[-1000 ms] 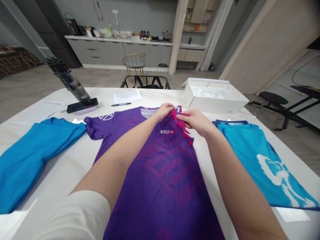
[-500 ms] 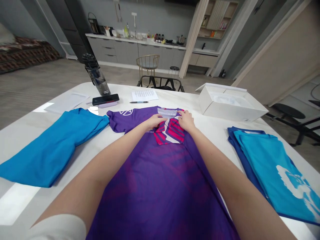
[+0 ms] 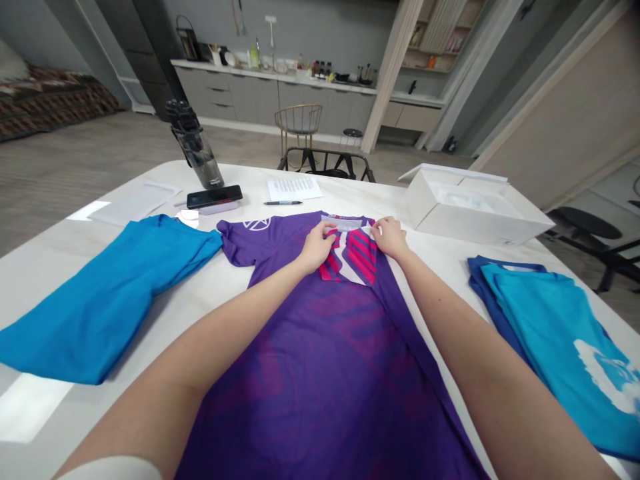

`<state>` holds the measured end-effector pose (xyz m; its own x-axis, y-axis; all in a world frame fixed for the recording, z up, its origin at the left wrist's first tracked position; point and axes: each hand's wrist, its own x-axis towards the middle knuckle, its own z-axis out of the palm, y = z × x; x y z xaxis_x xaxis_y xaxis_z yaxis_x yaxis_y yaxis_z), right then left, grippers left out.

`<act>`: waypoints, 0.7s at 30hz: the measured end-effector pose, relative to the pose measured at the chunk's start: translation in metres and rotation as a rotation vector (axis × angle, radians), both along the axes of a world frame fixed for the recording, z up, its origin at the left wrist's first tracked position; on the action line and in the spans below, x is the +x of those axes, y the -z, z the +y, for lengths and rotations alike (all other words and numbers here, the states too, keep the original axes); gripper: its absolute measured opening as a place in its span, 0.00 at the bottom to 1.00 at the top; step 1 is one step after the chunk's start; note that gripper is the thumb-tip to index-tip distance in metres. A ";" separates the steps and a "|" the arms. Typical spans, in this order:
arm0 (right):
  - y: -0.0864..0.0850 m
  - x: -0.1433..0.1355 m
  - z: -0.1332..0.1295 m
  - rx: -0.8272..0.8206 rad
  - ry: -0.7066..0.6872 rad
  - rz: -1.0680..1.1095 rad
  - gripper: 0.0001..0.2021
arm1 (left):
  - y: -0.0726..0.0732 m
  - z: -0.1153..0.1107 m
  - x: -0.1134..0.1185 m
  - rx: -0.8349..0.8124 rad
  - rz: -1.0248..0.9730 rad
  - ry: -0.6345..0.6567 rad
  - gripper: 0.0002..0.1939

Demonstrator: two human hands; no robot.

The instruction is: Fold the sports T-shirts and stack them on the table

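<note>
A purple shirt (image 3: 310,360) lies spread on the white table, its left sleeve stretched out and its right side folded inward. The folded-in sleeve shows pink stripes and a white band (image 3: 357,257) just below the collar. My left hand (image 3: 317,247) pinches the shirt's fabric at the left of the collar. At the collar's right, my right hand (image 3: 391,237) has its fingers closed on the shirt's folded edge. A blue shirt (image 3: 110,287) lies at the left. Folded blue shirts (image 3: 545,313) are stacked at the right.
On the white table (image 3: 200,293) stand a bottle (image 3: 200,157) and an open white box (image 3: 475,207). A phone (image 3: 214,197), a pen (image 3: 283,203) and printed paper (image 3: 303,188) lie near the far edge. Behind is a black chair (image 3: 325,163).
My right hand has shifted slightly right along the folded edge. My left hand has turned and its fingers have drawn together at the collar. The view has shifted a little.
</note>
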<state>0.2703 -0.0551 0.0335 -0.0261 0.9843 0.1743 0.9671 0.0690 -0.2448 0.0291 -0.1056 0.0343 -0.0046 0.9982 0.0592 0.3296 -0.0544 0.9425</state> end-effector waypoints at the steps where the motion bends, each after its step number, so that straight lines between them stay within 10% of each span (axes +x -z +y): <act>1: -0.002 0.000 0.002 0.034 0.024 0.037 0.13 | -0.003 0.005 0.001 -0.001 -0.082 -0.014 0.16; 7: -0.002 -0.016 0.016 0.115 0.122 0.150 0.14 | -0.007 0.034 -0.016 -0.173 -0.244 -0.130 0.20; 12: 0.015 -0.031 0.009 -0.010 0.126 0.088 0.16 | 0.009 0.032 -0.045 -0.223 0.067 -0.025 0.44; 17: 0.020 -0.037 -0.008 0.054 0.073 0.016 0.22 | 0.017 0.031 -0.051 -0.051 0.285 -0.125 0.12; 21: 0.018 -0.036 -0.018 -0.021 0.015 -0.001 0.24 | 0.020 0.039 -0.048 -0.019 0.171 -0.277 0.13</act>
